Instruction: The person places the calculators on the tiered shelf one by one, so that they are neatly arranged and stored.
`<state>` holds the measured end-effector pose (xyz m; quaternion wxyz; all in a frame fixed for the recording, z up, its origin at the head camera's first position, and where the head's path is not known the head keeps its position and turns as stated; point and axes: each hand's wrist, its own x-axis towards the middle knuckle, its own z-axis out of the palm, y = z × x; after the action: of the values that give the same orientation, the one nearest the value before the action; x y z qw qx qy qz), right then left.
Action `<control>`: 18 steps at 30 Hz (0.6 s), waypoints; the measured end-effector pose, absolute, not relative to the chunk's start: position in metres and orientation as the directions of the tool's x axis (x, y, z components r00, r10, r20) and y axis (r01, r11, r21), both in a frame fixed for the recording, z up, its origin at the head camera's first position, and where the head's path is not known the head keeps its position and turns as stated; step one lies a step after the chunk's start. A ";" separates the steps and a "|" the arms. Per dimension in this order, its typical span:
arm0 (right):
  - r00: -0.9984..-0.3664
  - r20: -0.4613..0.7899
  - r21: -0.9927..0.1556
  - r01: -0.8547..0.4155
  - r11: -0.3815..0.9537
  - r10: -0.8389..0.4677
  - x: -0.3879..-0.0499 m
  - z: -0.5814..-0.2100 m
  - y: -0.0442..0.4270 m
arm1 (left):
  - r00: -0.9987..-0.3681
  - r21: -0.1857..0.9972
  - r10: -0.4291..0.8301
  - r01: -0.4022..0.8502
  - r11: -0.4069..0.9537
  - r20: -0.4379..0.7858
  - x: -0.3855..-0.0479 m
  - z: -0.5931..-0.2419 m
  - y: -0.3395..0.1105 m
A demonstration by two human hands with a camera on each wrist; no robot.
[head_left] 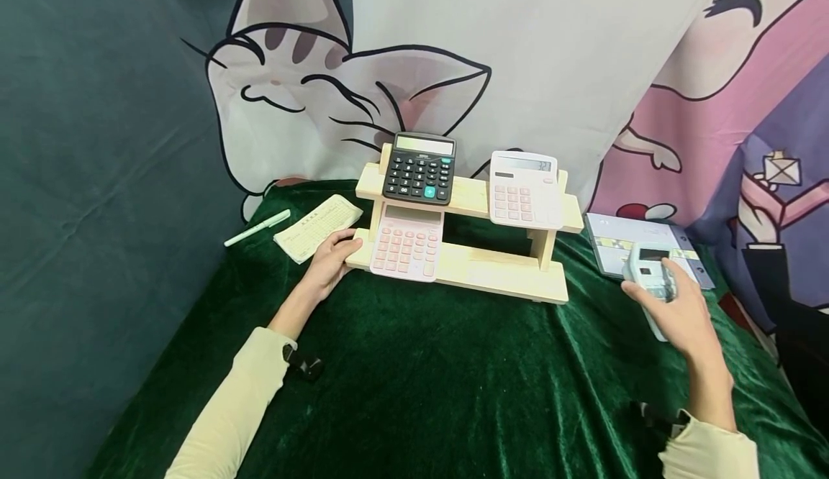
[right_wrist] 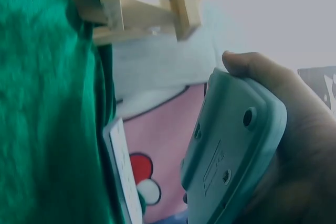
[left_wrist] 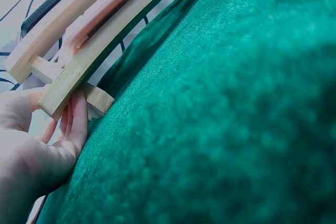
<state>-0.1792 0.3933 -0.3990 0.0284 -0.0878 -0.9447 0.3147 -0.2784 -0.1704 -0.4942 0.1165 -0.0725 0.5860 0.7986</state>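
My left hand (head_left: 327,267) grips the left end of the lower plank of a two-tier wooden rack (head_left: 495,269); in the left wrist view its thumb and fingers hold the plank's corner from both sides. On the upper tier lean a black calculator (head_left: 419,170) and a white calculator with pink keys (head_left: 524,190). A pink calculator (head_left: 406,245) leans on the lower tier. At the right, my right hand (head_left: 689,313) holds a pale blue-green calculator (head_left: 648,267) by its sides, in the air. The right wrist view shows that calculator's underside, with screws and feet.
A notebook (head_left: 605,249) with a patterned band lies right of the rack, partly behind the held calculator. On the left are a printed slip pad (head_left: 317,229) and a pale green pen (head_left: 257,229). Green velvet cloth (head_left: 440,378) covers the table; a cartoon curtain (head_left: 550,55) hangs behind.
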 end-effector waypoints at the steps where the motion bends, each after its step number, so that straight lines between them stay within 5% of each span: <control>1: -0.986 0.003 -0.594 0.134 0.793 0.169 -0.179 -0.399 0.389 | -0.962 0.919 0.102 -0.273 -0.286 -0.254 -0.278 -0.494 -0.170; 18: -0.998 0.055 -0.540 -0.049 0.840 -0.023 -0.182 -0.406 0.317 | -0.962 0.916 0.089 -0.273 -0.295 -0.258 -0.276 -0.494 -0.170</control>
<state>-0.1822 0.3168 -0.4059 0.0229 0.0188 -0.9589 0.2822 -0.2762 -0.1699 -0.4940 0.1130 -0.0789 0.5828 0.8008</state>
